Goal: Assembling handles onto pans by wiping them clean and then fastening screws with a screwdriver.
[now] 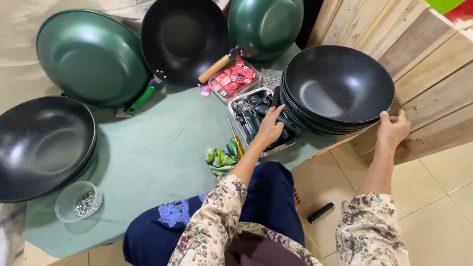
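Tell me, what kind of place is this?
Probably a small home workshop where pans get handles fitted. Many woks are stacked on a floor mat, beside a metal tray of handles and parts and a screwdriver.
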